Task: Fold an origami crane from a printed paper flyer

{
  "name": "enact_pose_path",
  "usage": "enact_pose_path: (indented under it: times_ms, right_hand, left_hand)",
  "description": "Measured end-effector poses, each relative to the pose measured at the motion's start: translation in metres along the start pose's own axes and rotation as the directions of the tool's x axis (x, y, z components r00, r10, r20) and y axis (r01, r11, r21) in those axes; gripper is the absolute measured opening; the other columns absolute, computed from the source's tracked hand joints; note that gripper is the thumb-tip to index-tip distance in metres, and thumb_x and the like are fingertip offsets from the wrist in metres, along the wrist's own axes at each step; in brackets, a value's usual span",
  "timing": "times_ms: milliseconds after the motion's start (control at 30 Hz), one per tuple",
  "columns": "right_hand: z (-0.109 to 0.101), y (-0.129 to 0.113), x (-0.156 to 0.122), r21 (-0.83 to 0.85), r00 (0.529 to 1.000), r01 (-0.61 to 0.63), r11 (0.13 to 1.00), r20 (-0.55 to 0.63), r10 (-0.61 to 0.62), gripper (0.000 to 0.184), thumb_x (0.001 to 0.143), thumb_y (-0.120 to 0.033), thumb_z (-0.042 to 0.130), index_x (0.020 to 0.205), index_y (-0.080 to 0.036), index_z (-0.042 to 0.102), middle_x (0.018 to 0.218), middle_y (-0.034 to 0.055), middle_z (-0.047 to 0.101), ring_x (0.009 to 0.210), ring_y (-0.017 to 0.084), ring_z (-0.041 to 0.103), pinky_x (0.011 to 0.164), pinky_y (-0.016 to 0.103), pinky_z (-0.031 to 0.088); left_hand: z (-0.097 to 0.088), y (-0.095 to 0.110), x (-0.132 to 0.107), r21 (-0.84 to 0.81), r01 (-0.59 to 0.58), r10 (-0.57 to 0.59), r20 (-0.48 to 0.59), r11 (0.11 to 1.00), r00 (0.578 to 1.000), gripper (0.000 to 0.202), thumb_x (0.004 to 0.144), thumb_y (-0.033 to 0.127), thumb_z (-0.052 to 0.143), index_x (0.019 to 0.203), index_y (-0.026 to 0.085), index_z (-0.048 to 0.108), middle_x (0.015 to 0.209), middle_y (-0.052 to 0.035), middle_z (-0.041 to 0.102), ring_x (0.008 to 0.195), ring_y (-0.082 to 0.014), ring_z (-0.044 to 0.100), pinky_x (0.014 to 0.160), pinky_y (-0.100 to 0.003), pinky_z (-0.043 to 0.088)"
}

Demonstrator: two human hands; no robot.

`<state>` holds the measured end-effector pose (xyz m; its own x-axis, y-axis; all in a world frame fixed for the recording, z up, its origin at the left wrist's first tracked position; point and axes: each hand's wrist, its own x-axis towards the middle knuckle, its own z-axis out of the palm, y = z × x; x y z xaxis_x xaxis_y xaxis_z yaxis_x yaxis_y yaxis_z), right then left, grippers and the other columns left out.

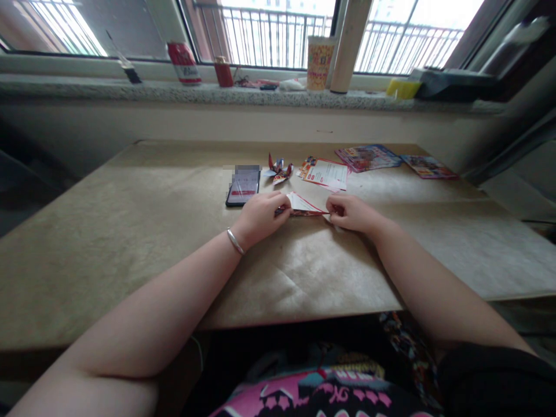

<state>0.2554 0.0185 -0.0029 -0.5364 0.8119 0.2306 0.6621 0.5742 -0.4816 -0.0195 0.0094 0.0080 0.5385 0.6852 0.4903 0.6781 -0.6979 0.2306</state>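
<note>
A folded piece of printed paper (304, 207), white on one face with red and dark print along its edge, is stretched between my two hands just above the table. My left hand (266, 215), with a silver bangle at its wrist, pinches the left end. At the pointed right end, the fingers of my right hand (348, 212) are closed on the paper. Beyond the paper stands a folded paper figure (278, 171) with pointed tips. A phone (244, 186) with a lit screen lies by my left hand.
Printed leaflets (325, 172) lie behind my right hand, with colourful flyers (369, 157) farther right on the table (143, 231). Along the windowsill (260, 97) stand a red can (184, 63), a red bottle (223, 72), a patterned cup (320, 63) and a yellow item (402, 88).
</note>
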Motion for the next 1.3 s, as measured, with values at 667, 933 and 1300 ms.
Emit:
enact_pose_path:
  times_ms: [667,933,1300]
  right_hand:
    - [-0.002,-0.01,0.001,-0.03,0.983,-0.06,0.998,-0.174,0.054,0.004,0.073,-0.02,0.056,0.074,-0.02,0.052,0.072,0.0007,0.054,0.062,0.013,0.046,0.06,0.026,0.035]
    - [0.018,-0.041,0.01,-0.144,0.98,0.14,0.98,-0.12,-0.158,0.002,0.08,-0.023,0.058,0.079,-0.02,0.058,0.08,0.004,0.06,0.078,0.018,0.051,0.071,0.028,0.037]
    - [0.023,-0.042,0.011,-0.156,0.969,0.219,0.963,-0.077,-0.233,0.003,0.079,-0.019,0.057,0.076,-0.021,0.057,0.078,0.0034,0.06,0.078,0.017,0.051,0.069,0.028,0.036]
  left_hand:
    - [0.001,-0.003,0.001,-0.049,-0.035,0.036,0.013,0.998,0.999,0.012,0.087,0.022,0.051,0.082,0.017,0.061,0.081,-0.0037,0.061,0.072,-0.0149,0.055,0.066,-0.026,0.041]
    - [0.011,0.004,0.003,-0.133,-0.116,0.121,0.028,0.984,0.992,0.007,0.084,0.018,0.052,0.083,0.018,0.059,0.083,-0.0034,0.06,0.074,-0.0143,0.054,0.068,-0.025,0.043]
    - [0.017,0.003,0.004,-0.105,-0.168,0.174,0.042,0.98,0.984,0.007,0.083,0.02,0.055,0.079,0.018,0.059,0.078,-0.0024,0.06,0.074,-0.0156,0.054,0.069,-0.026,0.041]
